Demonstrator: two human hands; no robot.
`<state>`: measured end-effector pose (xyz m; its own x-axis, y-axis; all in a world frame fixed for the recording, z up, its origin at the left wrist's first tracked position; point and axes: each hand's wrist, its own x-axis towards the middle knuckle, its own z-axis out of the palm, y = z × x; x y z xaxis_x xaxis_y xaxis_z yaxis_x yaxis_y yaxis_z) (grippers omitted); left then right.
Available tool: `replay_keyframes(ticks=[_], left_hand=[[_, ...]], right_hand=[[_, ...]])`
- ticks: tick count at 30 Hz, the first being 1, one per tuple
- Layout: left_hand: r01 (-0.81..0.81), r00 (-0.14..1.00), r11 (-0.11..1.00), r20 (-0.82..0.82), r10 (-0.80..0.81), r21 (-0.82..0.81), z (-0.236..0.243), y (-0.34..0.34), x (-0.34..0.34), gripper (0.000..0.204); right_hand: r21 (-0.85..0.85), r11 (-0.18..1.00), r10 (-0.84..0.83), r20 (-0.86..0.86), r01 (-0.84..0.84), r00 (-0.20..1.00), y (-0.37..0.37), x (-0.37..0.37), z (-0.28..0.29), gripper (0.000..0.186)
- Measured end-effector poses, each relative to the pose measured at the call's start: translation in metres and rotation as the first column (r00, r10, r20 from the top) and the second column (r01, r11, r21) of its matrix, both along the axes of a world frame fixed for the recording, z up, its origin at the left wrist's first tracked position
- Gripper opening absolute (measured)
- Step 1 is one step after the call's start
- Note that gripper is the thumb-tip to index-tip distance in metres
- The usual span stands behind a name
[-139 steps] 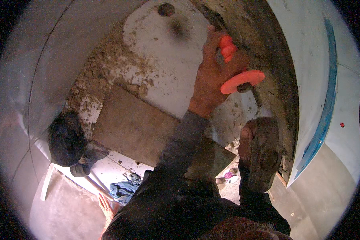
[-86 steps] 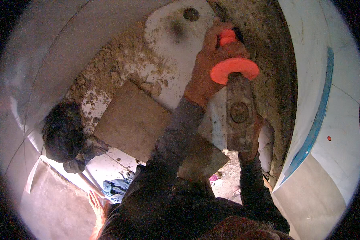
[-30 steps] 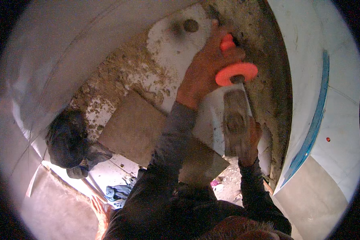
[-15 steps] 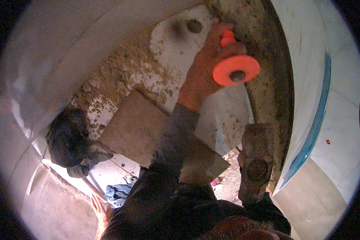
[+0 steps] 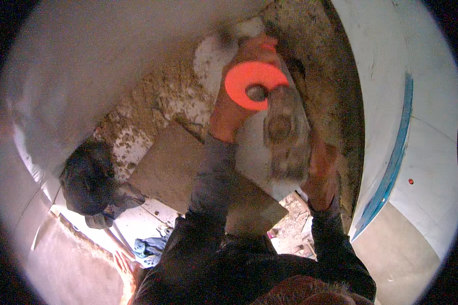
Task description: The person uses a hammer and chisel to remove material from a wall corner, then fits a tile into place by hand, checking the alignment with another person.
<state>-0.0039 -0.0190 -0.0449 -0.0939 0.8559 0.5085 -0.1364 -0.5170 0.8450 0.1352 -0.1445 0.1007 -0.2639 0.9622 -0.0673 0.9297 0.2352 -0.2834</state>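
The left hand (image 5: 228,108) has its grip closed on the orange chisel (image 5: 238,84). The right hand (image 5: 321,173) has its grip around the hammer (image 5: 287,137), close beside it. It looks like hitting; any next hit needs careful aim.

At upper centre, the brown wall (image 5: 336,101) bars the right of the left hand (image 5: 254,50), the hammer (image 5: 287,147) its lower side; passage lies leftward over the rubble (image 5: 158,84), up to the upper-left pale wall (image 5: 102,56).

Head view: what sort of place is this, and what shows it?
Probably a room under renovation: crumbled rubble covers part of a white surface, the left hand grips an orange-guarded chisel, and the right hand a hammer.
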Motion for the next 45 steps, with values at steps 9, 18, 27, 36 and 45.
replay_keyframes(ticks=[9,18,27,36,45], left_hand=[[0.272,0.962,0.915,0.077,-0.262,-0.298,0.018,-0.009,-0.006,0.033],[0.039,0.957,0.997,-0.283,-0.058,-0.072,0.006,-0.012,0.014,0.03],[0.043,0.993,0.973,-0.098,-0.067,-0.227,0.012,-0.014,0.019,0.02],[-0.029,0.998,0.997,-0.059,0.024,-0.076,-0.001,-0.013,0.008,0.02],[0.009,0.997,0.996,-0.071,-0.015,-0.09,-0.002,-0.008,0.019,0.021]], right_hand=[[0.03,0.997,0.076,0.052,-0.078,0.996,0.005,0.011,-0.025,0.042],[0.084,0.996,0.04,0.024,-0.042,0.999,-0.025,0.032,-0.03,0.03],[-0.066,0.995,-0.088,-0.162,0.078,0.983,-0.052,0.033,-0.012,0.026],[0.105,0.976,0.206,-0.164,-0.191,0.965,-0.016,0.022,0.001,0.026],[-0.108,0.989,0.082,-0.143,-0.098,0.986,0.001,0.019,-0.002,0.025]])
